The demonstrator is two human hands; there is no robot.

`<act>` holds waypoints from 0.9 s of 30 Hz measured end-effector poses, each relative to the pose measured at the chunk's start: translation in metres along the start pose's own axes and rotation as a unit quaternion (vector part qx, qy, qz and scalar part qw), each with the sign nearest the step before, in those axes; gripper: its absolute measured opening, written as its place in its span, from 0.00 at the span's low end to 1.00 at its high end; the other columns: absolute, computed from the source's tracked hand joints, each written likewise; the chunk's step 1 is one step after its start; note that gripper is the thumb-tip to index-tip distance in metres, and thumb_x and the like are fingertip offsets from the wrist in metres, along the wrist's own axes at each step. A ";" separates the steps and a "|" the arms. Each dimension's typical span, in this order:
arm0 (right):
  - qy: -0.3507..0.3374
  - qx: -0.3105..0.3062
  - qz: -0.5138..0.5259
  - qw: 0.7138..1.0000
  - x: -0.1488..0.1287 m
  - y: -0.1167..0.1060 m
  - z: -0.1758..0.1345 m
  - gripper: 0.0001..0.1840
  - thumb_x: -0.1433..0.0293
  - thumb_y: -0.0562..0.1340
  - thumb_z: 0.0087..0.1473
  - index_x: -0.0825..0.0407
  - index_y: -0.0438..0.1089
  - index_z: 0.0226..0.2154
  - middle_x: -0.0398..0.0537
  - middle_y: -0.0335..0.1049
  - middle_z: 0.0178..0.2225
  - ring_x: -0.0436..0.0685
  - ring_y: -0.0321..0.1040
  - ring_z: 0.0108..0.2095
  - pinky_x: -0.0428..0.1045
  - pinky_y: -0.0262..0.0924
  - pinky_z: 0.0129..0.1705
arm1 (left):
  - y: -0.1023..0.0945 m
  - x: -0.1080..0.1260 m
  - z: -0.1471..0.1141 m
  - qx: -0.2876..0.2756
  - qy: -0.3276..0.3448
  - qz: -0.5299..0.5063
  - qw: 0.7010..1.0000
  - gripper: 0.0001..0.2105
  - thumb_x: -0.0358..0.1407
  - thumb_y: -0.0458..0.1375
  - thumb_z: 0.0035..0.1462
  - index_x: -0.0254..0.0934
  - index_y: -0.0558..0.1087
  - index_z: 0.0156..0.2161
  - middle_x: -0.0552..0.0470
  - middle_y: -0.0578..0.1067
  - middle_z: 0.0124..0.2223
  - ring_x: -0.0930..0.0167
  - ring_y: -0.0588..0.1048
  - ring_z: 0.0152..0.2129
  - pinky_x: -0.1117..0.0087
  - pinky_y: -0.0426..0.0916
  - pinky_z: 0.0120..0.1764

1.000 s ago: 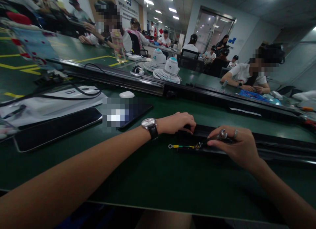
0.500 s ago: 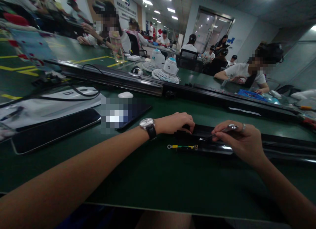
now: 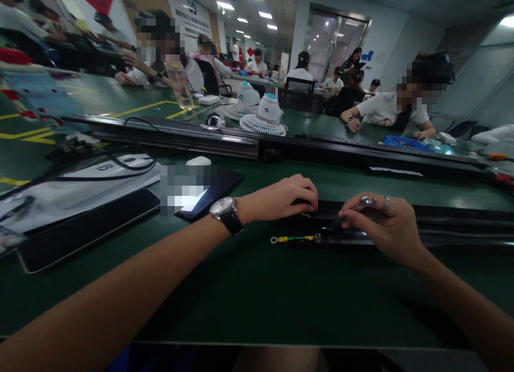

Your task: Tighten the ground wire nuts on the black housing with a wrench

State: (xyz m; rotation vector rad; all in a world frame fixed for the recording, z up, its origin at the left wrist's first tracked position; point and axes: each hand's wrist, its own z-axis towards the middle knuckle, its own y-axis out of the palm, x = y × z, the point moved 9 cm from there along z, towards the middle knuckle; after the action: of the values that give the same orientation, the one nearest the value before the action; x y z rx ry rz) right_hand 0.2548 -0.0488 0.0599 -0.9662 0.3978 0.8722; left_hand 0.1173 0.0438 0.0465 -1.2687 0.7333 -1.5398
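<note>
My right hand (image 3: 387, 222) grips a small metal wrench (image 3: 367, 202), its shiny head sticking up between thumb and fingers. The wrench's other end points down-left at the long black rail (image 3: 453, 238). My left hand (image 3: 295, 198), with a watch on the wrist, bends its fingers over the rail's left end. A small brass-coloured piece shows just under those fingertips; what they pinch is hidden. Below it, a short green-and-yellow wire (image 3: 295, 238) with ring terminals is fastened by its right ring to the rail's near side, while its left ring sticks out past the end.
A dark phone (image 3: 209, 195) and a larger black tablet-like slab (image 3: 90, 227) lie to the left, beside a plastic bag (image 3: 116, 174) and a white case (image 3: 198, 161). Long black rails (image 3: 193, 139) cross the table behind. White fans (image 3: 263, 118) stand beyond; co-workers sit across.
The view has shifted slightly. My right hand has moved the wrench tip a little down-left, closer to the wire's right ring. My left hand stays at the rail end, a brass-coloured piece now showing beneath it.
</note>
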 end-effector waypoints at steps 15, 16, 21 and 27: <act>-0.050 -0.031 -0.038 0.998 -0.014 0.014 0.001 0.04 0.68 0.66 0.63 0.49 0.77 0.36 0.45 0.81 0.33 0.54 0.78 0.30 0.49 0.71 0.34 | 0.008 -0.001 0.001 -0.004 -0.001 -0.014 1.000 0.09 0.33 0.54 0.70 0.38 0.77 0.43 0.47 0.75 0.48 0.67 0.72 0.46 0.64 0.65 0.52; -0.050 -0.031 -0.043 0.997 -0.013 0.013 0.001 0.04 0.68 0.66 0.63 0.49 0.77 0.36 0.45 0.81 0.33 0.54 0.78 0.30 0.49 0.71 0.33 | 0.008 -0.001 0.001 -0.001 -0.001 -0.017 1.000 0.09 0.33 0.54 0.69 0.38 0.78 0.43 0.48 0.76 0.48 0.67 0.72 0.46 0.64 0.65 0.52; -0.036 0.008 -0.050 0.998 -0.011 0.004 -0.001 0.05 0.67 0.66 0.63 0.49 0.77 0.35 0.45 0.79 0.31 0.54 0.77 0.27 0.49 0.70 0.30 | 0.008 -0.001 0.002 -0.003 -0.003 -0.027 1.000 0.09 0.32 0.54 0.69 0.38 0.78 0.42 0.48 0.75 0.48 0.67 0.72 0.46 0.64 0.65 0.52; -0.090 -0.034 -0.041 0.995 -0.020 0.013 -0.002 0.02 0.70 0.66 0.63 0.49 0.76 0.36 0.46 0.81 0.35 0.53 0.77 0.30 0.49 0.71 0.33 | 0.009 -0.001 0.003 -0.008 -0.003 -0.024 1.000 0.08 0.32 0.54 0.69 0.37 0.77 0.42 0.48 0.75 0.48 0.68 0.72 0.47 0.65 0.66 0.53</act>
State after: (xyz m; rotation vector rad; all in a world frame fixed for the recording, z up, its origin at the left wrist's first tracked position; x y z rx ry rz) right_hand 0.2329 -0.0564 0.0649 -0.9516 0.1741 0.8940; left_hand 0.1228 0.0420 0.0386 -1.3101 0.7163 -1.5721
